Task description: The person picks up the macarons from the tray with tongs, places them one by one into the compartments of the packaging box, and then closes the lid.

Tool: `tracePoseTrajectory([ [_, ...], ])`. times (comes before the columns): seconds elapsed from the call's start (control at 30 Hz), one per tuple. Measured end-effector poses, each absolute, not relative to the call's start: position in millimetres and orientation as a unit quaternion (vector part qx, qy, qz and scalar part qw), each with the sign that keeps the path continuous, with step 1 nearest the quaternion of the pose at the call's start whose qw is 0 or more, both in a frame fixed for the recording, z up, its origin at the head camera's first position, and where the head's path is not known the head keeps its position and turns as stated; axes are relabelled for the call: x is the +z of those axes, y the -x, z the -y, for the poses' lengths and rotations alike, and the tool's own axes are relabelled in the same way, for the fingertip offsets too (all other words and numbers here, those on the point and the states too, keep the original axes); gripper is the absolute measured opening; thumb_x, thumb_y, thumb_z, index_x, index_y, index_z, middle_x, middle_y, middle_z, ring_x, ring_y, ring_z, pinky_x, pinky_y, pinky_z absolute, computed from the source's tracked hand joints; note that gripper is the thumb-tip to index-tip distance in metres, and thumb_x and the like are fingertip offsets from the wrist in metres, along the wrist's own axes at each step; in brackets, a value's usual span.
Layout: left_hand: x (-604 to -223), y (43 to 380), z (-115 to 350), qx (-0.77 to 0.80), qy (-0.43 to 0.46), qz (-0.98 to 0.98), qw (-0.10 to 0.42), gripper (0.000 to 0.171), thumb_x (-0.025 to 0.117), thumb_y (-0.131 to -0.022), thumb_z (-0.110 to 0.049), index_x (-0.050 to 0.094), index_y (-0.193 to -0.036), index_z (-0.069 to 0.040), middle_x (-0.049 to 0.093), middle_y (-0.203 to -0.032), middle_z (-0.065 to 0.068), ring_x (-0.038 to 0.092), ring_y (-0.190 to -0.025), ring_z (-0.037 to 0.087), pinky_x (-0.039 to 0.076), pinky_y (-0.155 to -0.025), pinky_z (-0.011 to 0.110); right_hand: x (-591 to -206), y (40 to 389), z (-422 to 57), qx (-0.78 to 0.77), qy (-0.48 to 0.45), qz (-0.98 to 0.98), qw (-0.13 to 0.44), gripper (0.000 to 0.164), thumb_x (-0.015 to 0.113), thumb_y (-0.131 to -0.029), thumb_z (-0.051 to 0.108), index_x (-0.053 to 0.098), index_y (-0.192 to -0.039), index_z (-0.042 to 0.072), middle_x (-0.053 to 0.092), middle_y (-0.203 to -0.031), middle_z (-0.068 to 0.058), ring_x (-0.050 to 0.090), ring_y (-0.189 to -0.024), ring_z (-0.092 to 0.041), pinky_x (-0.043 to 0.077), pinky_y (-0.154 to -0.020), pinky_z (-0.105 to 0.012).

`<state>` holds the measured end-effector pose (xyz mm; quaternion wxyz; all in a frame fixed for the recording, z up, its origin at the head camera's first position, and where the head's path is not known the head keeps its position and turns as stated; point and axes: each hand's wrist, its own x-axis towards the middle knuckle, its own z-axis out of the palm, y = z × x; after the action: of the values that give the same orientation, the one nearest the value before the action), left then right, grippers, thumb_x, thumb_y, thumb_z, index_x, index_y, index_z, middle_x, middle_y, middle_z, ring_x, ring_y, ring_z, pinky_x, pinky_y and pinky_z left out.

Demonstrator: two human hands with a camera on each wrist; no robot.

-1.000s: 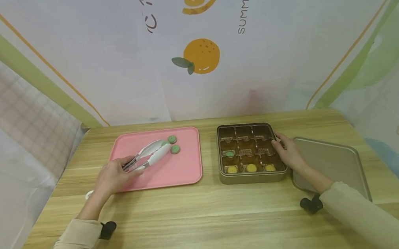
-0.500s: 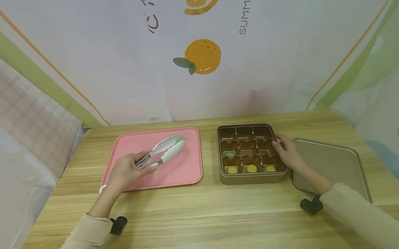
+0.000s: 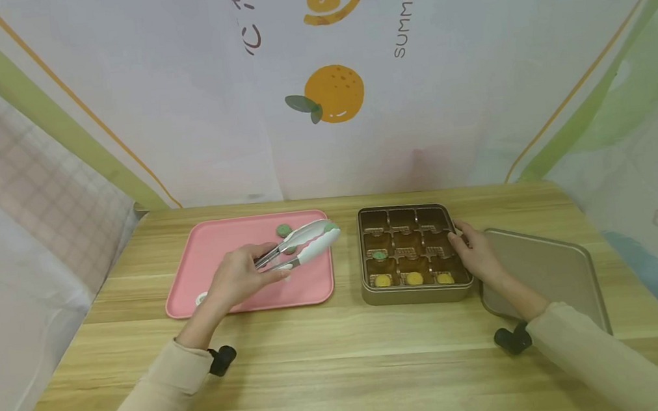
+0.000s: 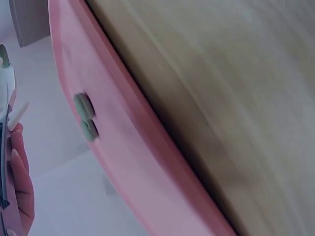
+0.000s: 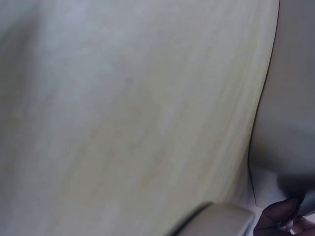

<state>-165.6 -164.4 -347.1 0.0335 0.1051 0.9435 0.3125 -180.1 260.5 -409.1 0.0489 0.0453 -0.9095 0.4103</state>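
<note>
"Where are the tongs (image 3: 314,248)?"
"Gripped in the left hand (image 3: 235,279), above the tray's (image 3: 215,248) right edge, seemingly pinching a green cookie (image 3: 329,227)."
"Step?"
"The carry, I'd judge; next calls for moving right, over the box (image 3: 416,294)."
"Pointing?"
"Rightward, long axis slanting slightly far. Right hand (image 3: 477,256) touches the box, grip unclear."

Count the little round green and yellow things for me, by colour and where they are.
Green pieces on the pink tray: 2
Green piece in the tongs: 1
Green piece in the open box: 1
Yellow pieces in the box: 3
Total: 7
</note>
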Motion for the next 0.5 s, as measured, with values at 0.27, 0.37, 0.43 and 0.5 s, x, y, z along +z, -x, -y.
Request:
tracePoseTrajectory([
  [0.27,-346.7,169.8,139.0,0.317,-0.124,-0.939,0.044,0.065,0.079,-0.073,-0.036,0.058,-0.13,-0.013,0.054,-0.076,0.002,0.044,-0.067,0.016,0.033,-0.055,0.028,-408.5,179.6,-260.6,0.403,-0.039,0.914,0.039,0.05,0.038,-0.102,0.022,0.033,-0.138,-0.013,0.053,-0.078,-0.013,0.047,-0.07,-0.018,0.043,-0.068,-0.036],
  [0.37,-346.2,171.4,129.5,0.316,-0.14,-0.937,0.041,0.061,0.079,-0.073,-0.036,0.061,-0.127,-0.014,0.056,-0.076,0.0,0.046,-0.069,0.016,0.035,-0.057,0.028,-409.3,179.6,-261.3,0.401,-0.039,0.915,0.039,0.051,0.038,-0.102,0.023,0.033,-0.138,-0.012,0.054,-0.081,-0.015,0.051,-0.074,-0.022,0.044,-0.073,-0.041],
  [0.43,-345.9,172.3,123.7,0.313,-0.15,-0.937,0.039,0.058,0.079,-0.073,-0.035,0.062,-0.125,-0.015,0.058,-0.076,-0.001,0.047,-0.07,0.015,0.037,-0.058,0.028,-409.8,179.6,-261.6,0.401,-0.039,0.914,0.042,0.05,0.038,-0.102,0.023,0.033,-0.138,-0.012,0.056,-0.084,-0.017,0.052,-0.078,-0.025,0.045,-0.075,-0.043],
  [0.5,-345.3,173.3,117.6,0.307,-0.159,-0.938,0.037,0.055,0.079,-0.073,-0.036,0.064,-0.123,-0.017,0.061,-0.077,-0.003,0.049,-0.07,0.015,0.038,-0.059,0.028,-410.5,179.9,-261.7,0.401,-0.039,0.914,0.044,0.05,0.038,-0.102,0.023,0.034,-0.138,-0.012,0.056,-0.085,-0.019,0.053,-0.081,-0.028,0.045,-0.076,-0.045],
])
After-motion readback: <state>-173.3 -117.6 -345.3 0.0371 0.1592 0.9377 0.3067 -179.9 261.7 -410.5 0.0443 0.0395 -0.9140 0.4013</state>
